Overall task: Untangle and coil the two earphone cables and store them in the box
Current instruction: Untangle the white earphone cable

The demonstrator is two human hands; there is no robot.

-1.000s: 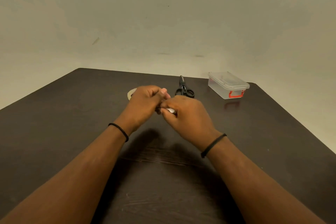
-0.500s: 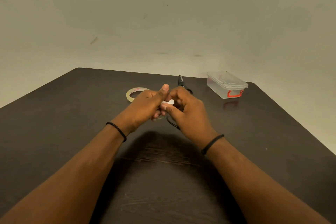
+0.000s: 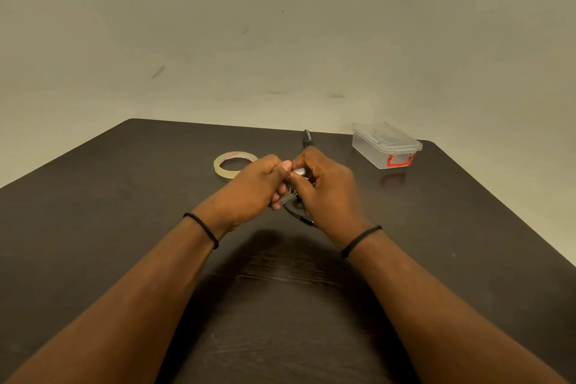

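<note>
Thin earphone cables (image 3: 291, 196), white and black strands bunched, in the grip of left hand (image 3: 252, 187) and right hand (image 3: 327, 190).

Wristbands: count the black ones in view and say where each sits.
2. One black wristband circles the left wrist, just behind the left hand. The other wristband circles the right wrist, behind the right hand. Their undersides are hidden.

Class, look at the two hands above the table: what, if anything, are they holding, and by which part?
Both the left hand and right hand grip the bunched earphone cables between them, fingertips pinching a white piece at the top; a black cable hangs below.
</note>
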